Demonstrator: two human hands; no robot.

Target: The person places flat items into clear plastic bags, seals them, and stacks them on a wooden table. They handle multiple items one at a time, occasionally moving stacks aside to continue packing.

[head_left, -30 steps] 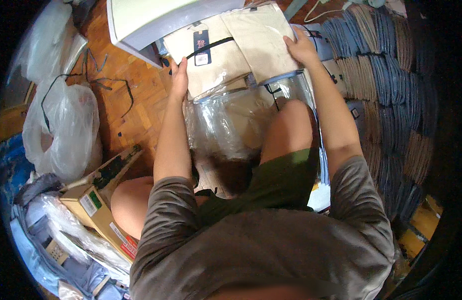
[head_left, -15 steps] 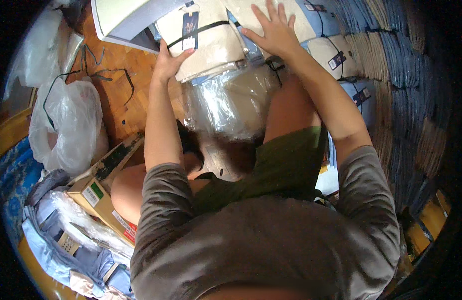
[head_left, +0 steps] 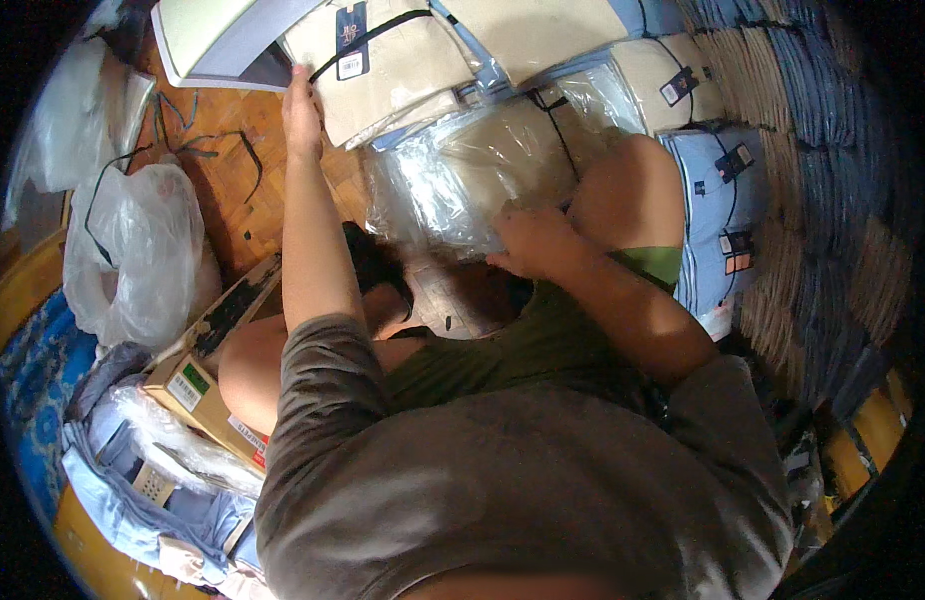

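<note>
Bright ahead of me, dim in my lap, black around the round fisheye rim.
Light washes the cream folded cloth bundle (head_left: pixel 393 85) and glares white off the clear crinkled plastic wrapping (head_left: pixel 418 190), while my bare right hand (head_left: pixel 536 240) sits in shadow, its edges soft; the tall blue and brown stacks of folded cloth (head_left: pixel 818 100) bend and darken toward the right edge.

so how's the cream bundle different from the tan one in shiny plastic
The cream bundle is paler; the tan bundle is darker, under shiny plastic. The cream one shows a dark tag; the tan one shows none. The left hand is at the cream one's side, the right hand at the tan one's near edge. Both bear a black strap.
</note>
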